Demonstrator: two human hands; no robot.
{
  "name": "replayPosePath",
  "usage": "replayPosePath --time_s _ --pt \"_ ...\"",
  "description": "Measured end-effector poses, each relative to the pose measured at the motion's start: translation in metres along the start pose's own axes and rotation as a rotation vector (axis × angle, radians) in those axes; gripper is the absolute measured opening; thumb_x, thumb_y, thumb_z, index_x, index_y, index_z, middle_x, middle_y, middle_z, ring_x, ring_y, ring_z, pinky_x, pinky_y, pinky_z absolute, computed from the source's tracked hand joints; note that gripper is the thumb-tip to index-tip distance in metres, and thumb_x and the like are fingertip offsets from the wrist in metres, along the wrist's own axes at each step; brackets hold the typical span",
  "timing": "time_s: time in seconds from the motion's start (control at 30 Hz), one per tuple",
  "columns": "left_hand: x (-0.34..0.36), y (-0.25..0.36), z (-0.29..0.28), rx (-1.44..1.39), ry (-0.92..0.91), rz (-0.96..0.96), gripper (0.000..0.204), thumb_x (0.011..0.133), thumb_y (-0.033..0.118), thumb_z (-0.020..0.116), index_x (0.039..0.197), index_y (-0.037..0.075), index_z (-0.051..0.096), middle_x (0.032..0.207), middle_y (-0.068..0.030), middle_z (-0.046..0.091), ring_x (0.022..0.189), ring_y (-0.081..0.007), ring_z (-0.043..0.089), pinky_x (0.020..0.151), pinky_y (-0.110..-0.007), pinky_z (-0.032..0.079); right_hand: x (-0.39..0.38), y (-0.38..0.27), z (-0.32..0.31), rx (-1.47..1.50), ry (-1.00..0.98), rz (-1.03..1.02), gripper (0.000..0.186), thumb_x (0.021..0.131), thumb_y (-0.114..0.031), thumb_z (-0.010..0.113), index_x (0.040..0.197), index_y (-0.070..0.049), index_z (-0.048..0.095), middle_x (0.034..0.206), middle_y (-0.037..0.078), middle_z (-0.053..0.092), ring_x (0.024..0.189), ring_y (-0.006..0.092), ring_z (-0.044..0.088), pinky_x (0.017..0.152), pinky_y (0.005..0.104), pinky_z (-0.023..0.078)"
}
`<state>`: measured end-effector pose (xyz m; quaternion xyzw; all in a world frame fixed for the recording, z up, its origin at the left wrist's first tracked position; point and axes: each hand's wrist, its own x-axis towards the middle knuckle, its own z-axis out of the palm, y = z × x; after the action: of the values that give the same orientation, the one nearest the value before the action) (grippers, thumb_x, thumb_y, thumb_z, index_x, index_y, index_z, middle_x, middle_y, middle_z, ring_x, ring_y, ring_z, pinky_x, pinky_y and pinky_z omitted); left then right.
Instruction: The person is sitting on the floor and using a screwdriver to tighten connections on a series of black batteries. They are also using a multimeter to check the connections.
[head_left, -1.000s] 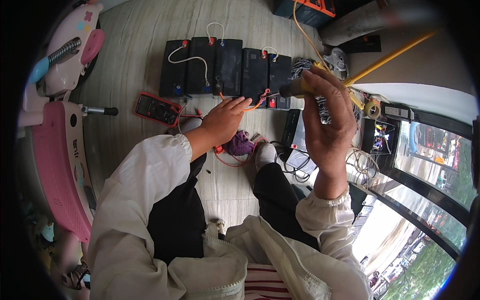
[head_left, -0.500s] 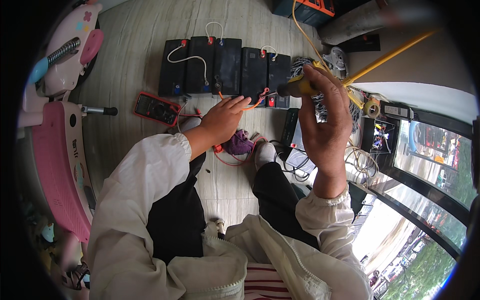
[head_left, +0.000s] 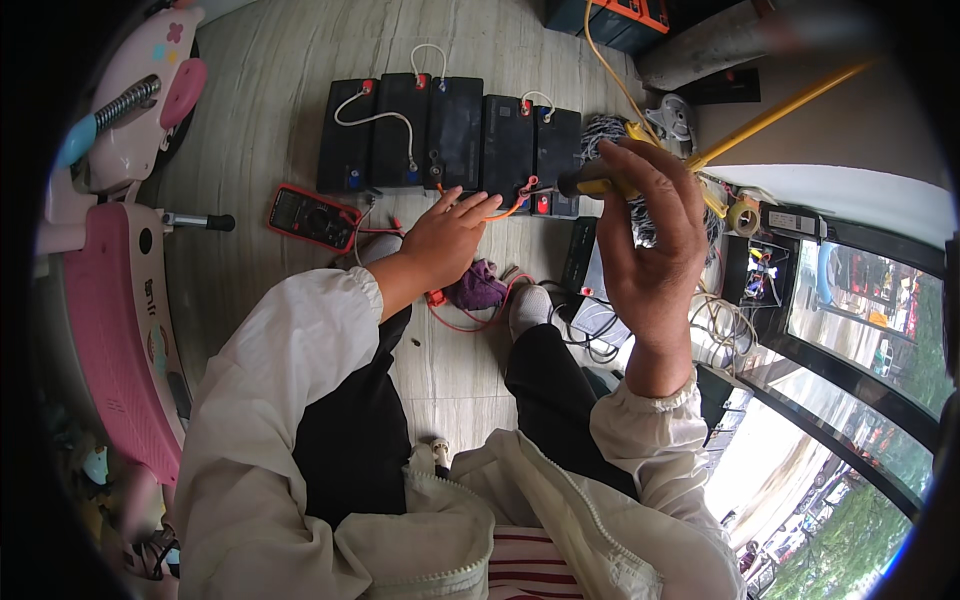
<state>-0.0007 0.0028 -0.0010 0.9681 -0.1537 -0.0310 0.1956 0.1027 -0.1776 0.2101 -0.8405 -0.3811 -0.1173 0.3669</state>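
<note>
A row of several black batteries point(head_left: 455, 125) stands on the floor before me, with short white jumper wires point(head_left: 378, 122) between some terminals. My right hand point(head_left: 655, 245) is closed round the yellow and black handle of a screwdriver point(head_left: 590, 184), held level. Its shaft points left to the terminal of the second battery from the right, where the ring end of an orange wire point(head_left: 510, 211) sits. My left hand point(head_left: 437, 243) lies with fingers stretched out along the batteries' near edge, fingertips against the orange wire. Whether it presses the wire down is hidden.
A red-edged multimeter point(head_left: 312, 217) lies left of my left hand. A purple cloth point(head_left: 478, 287) and red leads lie by my feet. Coiled cables point(head_left: 722, 320) and a tape roll point(head_left: 743, 216) sit at right by the glass door. A pink scooter point(head_left: 120, 330) stands at left.
The screwdriver handle has turned in my right hand, whose fingers have shifted slightly. The fingers of my left hand have spread and moved a little along the orange wire.
</note>
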Motion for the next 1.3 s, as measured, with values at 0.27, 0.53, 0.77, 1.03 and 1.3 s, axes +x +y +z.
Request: replayPosePath --time_s 0.27,0.53,0.77,1.03,1.3 --pt "0.0005 0.0003 0.0008 -0.020 -0.004 -0.009 0.039 0.086 0.009 0.061 0.122 -0.004 0.064 0.160 -0.0107 0.039 0.149 -0.0240 0.035 0.124 -0.048 0.024 -0.0024 0.0050 0.0012 -0.015 0.012 0.028 0.039 0.082 -0.001 0.078 0.120 -0.010 0.071 0.112 0.009 0.070 0.102 0.0246 0.065 0.089 0.0353 0.051" --pt "0.0009 0.0021 -0.0007 -0.054 0.021 -0.014 0.036 0.095 0.008 0.045 0.121 -0.008 0.065 0.159 -0.0123 0.042 0.148 -0.0247 0.037 0.124 -0.046 0.025 -0.0029 0.0033 0.0034 0.055 0.073 0.053 0.040 0.083 0.001 0.079 0.120 -0.007 0.068 0.120 0.012 0.066 0.104 0.0245 0.065 0.086 0.0335 0.053" --pt "0.0000 0.0001 0.0021 -0.040 0.000 -0.019 0.042 0.086 0.008 0.060 0.125 -0.005 0.063 0.160 -0.0103 0.039 0.149 -0.0242 0.034 0.124 -0.046 0.025 -0.0058 0.0035 0.0033 -0.034 0.116 0.004 0.036 0.082 0.005 0.077 0.116 -0.006 0.071 0.118 0.012 0.066 0.103 0.0253 0.066 0.087 0.0346 0.053" --pt "0.0006 0.0024 -0.0045 -0.058 -0.011 -0.024 0.037 0.095 0.008 0.045 0.122 -0.008 0.065 0.159 -0.0123 0.041 0.148 -0.0251 0.037 0.123 -0.046 0.026 -0.0033 0.0011 0.0027 -0.063 0.053 -0.035 0.033 0.081 0.003 0.078 0.112 -0.006 0.074 0.118 0.014 0.068 0.103 0.0223 0.066 0.086 0.0325 0.053" --pt "0.0010 0.0005 0.0018 -0.028 -0.004 -0.018 0.042 0.086 0.009 0.062 0.126 -0.005 0.063 0.160 -0.0097 0.038 0.150 -0.0236 0.034 0.124 -0.045 0.024 -0.0065 0.0064 0.0036 -0.024 0.100 -0.028 0.036 0.082 0.005 0.075 0.117 -0.003 0.071 0.121 0.014 0.065 0.100 0.0224 0.067 0.086 0.0314 0.054"
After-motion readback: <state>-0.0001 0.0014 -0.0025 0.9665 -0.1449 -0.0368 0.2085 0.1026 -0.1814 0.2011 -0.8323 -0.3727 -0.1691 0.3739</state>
